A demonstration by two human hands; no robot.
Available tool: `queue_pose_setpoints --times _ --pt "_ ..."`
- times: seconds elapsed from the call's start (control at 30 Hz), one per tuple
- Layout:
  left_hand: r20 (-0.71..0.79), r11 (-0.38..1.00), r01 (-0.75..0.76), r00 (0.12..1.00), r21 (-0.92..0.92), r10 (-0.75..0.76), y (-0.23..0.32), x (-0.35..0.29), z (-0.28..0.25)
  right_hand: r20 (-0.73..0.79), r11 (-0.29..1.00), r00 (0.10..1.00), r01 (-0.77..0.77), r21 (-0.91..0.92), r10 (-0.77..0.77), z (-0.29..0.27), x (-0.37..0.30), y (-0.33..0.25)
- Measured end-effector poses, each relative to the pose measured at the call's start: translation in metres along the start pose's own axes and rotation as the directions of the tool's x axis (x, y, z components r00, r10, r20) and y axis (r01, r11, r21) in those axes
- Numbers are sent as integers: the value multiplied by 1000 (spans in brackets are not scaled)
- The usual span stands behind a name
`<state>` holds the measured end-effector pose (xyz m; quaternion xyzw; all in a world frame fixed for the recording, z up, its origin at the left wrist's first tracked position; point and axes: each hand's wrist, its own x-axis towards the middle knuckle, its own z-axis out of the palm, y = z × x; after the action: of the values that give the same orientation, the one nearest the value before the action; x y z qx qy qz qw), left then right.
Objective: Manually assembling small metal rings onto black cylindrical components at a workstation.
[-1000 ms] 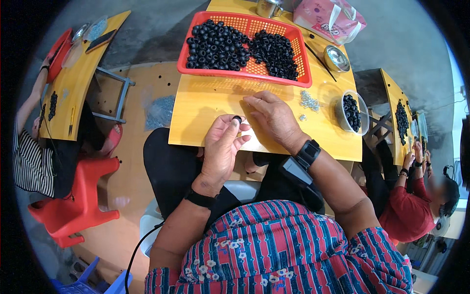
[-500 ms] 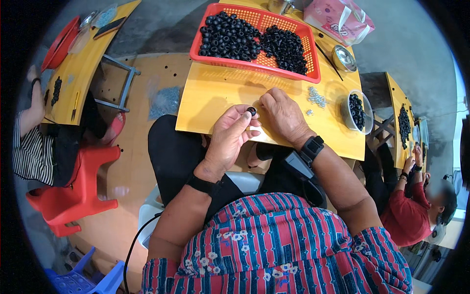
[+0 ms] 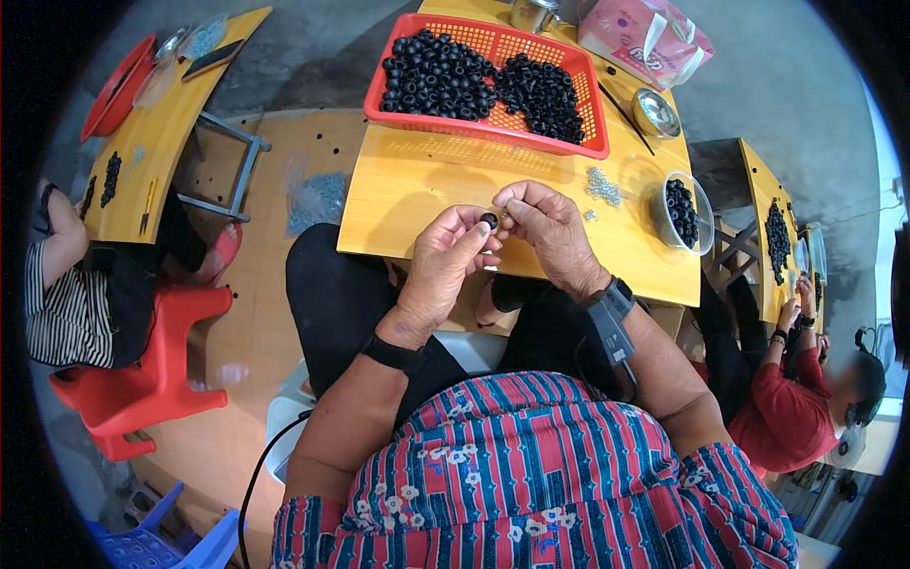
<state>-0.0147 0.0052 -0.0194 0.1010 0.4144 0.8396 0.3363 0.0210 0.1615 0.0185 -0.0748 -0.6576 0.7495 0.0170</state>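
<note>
Mid-frame, the left hand (image 3: pixel 441 258), grip closed, pinches a small, round, hollow black piece (image 3: pixel 489 219) over the yellow wood-grained bench (image 3: pixel 381 213), probably light, stiff, best taken by its rim, with the right hand (image 3: pixel 557 237) right beside, its grip impossible to tell.

From my remote seat I count, at the near table (image 3: pixel 398 185), two hands (image 3: pixel 445 261), one black piece (image 3: pixel 489 220) in the fingers, one red basket (image 3: pixel 474 130), two black heaps (image 3: pixel 436 78) inside, one clear tub (image 3: pixel 705 222), one metal bowl (image 3: pixel 655 113), one pink bag (image 3: pixel 635 38).
</note>
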Motion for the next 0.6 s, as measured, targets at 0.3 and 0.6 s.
queue_pose_setpoints --times 0.3,0.6 --pt "6 999 -9 1000 41 9 -1 0 0 -56 997 998 -22 72 26 8 -7 -3" --pt "-23 995 -25 999 99 27 1 3 6 11 980 994 112 -165 -112 1 -3 -1"
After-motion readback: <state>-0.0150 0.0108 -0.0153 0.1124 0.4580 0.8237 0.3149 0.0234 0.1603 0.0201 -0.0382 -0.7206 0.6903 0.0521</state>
